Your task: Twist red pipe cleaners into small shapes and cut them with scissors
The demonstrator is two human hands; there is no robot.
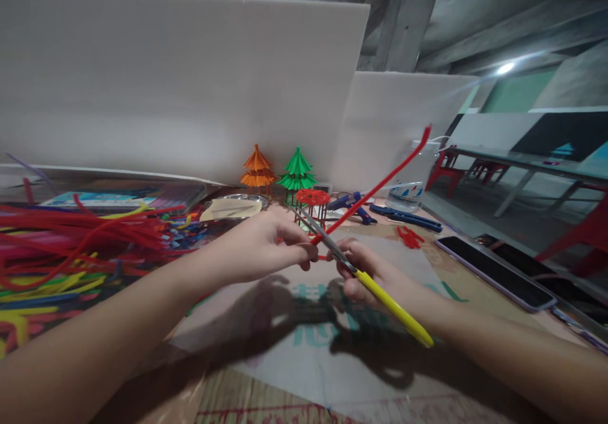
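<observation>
My left hand (280,243) pinches a red pipe cleaner (375,187), whose long end slants up to the right. In my right hand (365,269) is a pair of scissors (394,307) with yellow handles. The scissor blades cross the pipe cleaner close to my left fingertips; whether they touch it I cannot tell. Just beyond my hands stands a small red round-topped model (312,197) on dark legs. Behind it are an orange pagoda-like model (257,169) and a green one (297,169).
Many coloured pipe cleaners (71,240) lie heaped at the left. A blue glue gun (354,205), a dark blue cutter (406,217), short red pieces (410,237) and a clear jar (408,187) are at the back right. A phone (494,272) lies right. White boards (180,82) stand behind.
</observation>
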